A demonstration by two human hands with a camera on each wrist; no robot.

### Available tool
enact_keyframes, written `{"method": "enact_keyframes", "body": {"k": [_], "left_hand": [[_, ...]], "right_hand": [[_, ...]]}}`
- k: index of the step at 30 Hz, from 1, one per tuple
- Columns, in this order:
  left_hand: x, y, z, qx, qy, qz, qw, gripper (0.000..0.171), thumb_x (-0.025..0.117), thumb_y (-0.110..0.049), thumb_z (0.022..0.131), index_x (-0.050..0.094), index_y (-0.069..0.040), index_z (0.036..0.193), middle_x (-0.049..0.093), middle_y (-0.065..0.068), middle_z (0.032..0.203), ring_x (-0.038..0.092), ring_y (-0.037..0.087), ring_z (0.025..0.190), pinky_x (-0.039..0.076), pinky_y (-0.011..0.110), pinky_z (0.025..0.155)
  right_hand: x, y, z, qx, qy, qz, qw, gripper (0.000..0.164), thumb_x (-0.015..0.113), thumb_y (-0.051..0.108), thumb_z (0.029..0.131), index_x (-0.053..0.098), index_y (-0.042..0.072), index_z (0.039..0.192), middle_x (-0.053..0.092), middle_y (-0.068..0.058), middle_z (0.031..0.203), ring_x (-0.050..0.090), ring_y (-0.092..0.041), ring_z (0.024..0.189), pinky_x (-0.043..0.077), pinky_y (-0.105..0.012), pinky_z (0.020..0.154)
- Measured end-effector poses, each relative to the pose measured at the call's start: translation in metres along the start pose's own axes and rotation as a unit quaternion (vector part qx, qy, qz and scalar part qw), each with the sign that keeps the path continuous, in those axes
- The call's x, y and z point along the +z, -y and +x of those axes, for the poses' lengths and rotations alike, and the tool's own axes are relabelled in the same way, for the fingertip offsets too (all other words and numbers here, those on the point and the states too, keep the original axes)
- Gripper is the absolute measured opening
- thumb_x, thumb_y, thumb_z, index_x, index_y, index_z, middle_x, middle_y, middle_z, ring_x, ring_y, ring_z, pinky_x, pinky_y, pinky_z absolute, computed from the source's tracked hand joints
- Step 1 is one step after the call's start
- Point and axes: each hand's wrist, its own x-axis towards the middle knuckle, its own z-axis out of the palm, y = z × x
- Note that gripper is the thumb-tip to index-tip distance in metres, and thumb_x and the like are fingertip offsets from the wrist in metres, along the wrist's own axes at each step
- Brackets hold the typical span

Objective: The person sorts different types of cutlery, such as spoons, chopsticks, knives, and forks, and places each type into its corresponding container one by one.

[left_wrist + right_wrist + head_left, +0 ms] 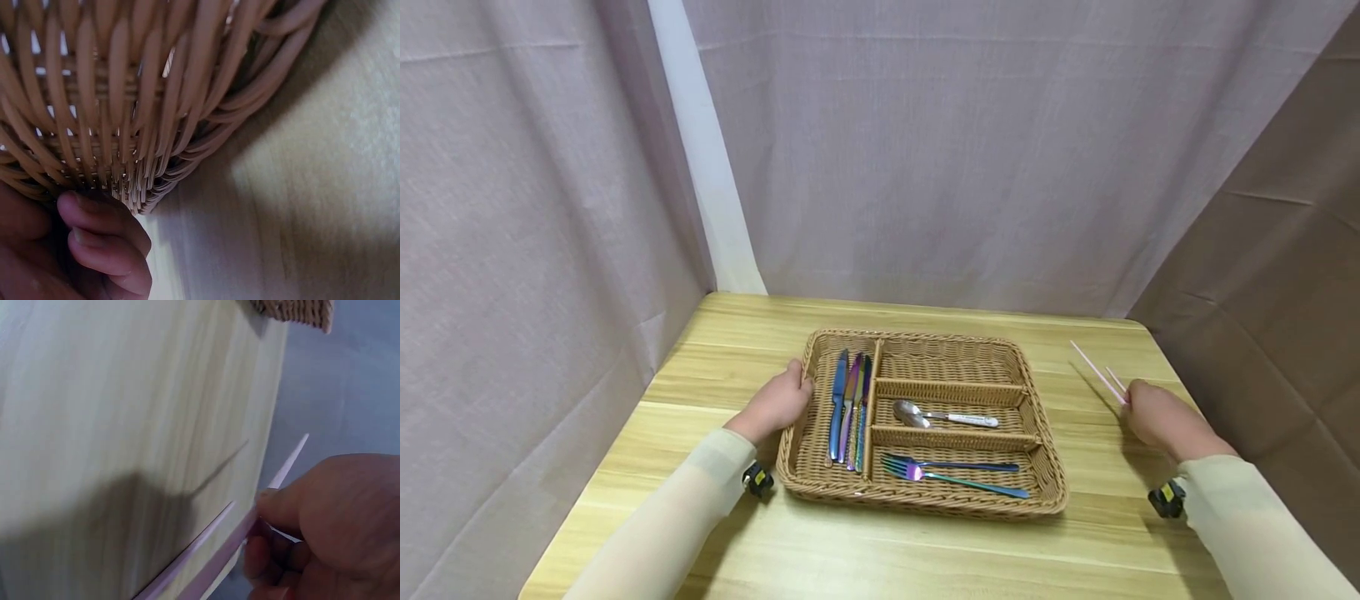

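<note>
A wicker cutlery tray (925, 502) lies on the table, split into compartments. My left hand (778, 398) grips its left rim; in the left wrist view the curled fingertips (103, 247) are against the woven side. Over the table to the right of the tray, my right hand (1168, 421) pinches a pair of pink chopsticks (1097, 372). Seen from the right wrist, the chopsticks (215, 559) spread apart, with the thumb (281, 503) on one of them. Several knives (838, 408) lie in the left compartment, spoons (910, 410) in a middle one, and two forks (970, 479) in the front one.
The wooden table (722, 350) carries the tray near its middle. Grey-mauve curtains (962, 183) stand behind and at the left, and a browner one (1277, 275) at the right. Dark wrist cameras (758, 479) sit at both sleeves.
</note>
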Motion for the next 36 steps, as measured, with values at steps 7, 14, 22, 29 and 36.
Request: {"method": "enact_keyframes", "body": {"k": [7, 14, 22, 29, 36], "left_hand": [[0.001, 0.001, 0.001, -0.001, 0.000, 0.004, 1.0000, 0.035, 0.038, -0.029, 0.118, 0.045, 0.001, 0.136, 0.064, 0.018, 0.102, 0.067, 0.031, 0.093, 0.061, 0.053, 0.091], [0.002, 0.002, 0.000, -0.003, 0.000, -0.003, 1.0000, 0.040, 0.037, -0.027, 0.118, 0.043, 0.003, 0.143, 0.067, 0.028, 0.122, 0.071, 0.036, 0.108, 0.061, 0.056, 0.097], [0.001, 0.003, 0.000, -0.003, -0.001, 0.003, 1.0000, 0.042, 0.038, -0.027, 0.118, 0.042, 0.005, 0.145, 0.067, 0.031, 0.125, 0.071, 0.039, 0.112, 0.060, 0.057, 0.099], [0.001, 0.003, 0.000, -0.003, 0.000, 0.003, 1.0000, 0.045, 0.037, -0.027, 0.118, 0.041, 0.006, 0.148, 0.065, 0.034, 0.131, 0.070, 0.041, 0.116, 0.059, 0.057, 0.101], [0.001, 0.000, 0.000, -0.002, 0.000, 0.002, 1.0000, 0.043, 0.038, -0.027, 0.118, 0.042, 0.005, 0.146, 0.067, 0.029, 0.122, 0.071, 0.036, 0.105, 0.063, 0.054, 0.094]], "right_hand": [[-0.006, 0.020, 0.005, -0.035, -0.048, -0.001, 0.998, 0.005, 0.054, -0.004, 0.103, 0.056, -0.008, 0.101, 0.061, -0.018, 0.082, 0.061, -0.034, 0.075, 0.054, -0.057, 0.069], [-0.015, 0.044, 0.018, -0.063, -0.073, -0.008, 0.995, 0.004, 0.060, -0.005, 0.099, 0.058, -0.005, 0.102, 0.061, -0.014, 0.082, 0.060, -0.031, 0.075, 0.052, -0.054, 0.068], [-0.027, 0.082, 0.036, -0.092, -0.088, -0.015, 0.992, 0.006, 0.063, -0.004, 0.099, 0.060, -0.002, 0.103, 0.062, -0.015, 0.084, 0.061, -0.034, 0.078, 0.054, -0.056, 0.069], [-0.027, 0.123, 0.050, -0.124, -0.102, -0.025, 0.987, 0.004, 0.061, -0.003, 0.103, 0.060, 0.000, 0.102, 0.062, -0.013, 0.085, 0.061, -0.032, 0.077, 0.054, -0.054, 0.069], [-0.026, 0.154, 0.056, -0.134, -0.102, -0.033, 0.985, 0.012, 0.066, -0.007, 0.099, 0.064, 0.003, 0.105, 0.064, -0.014, 0.093, 0.066, -0.035, 0.082, 0.058, -0.056, 0.072]]}}
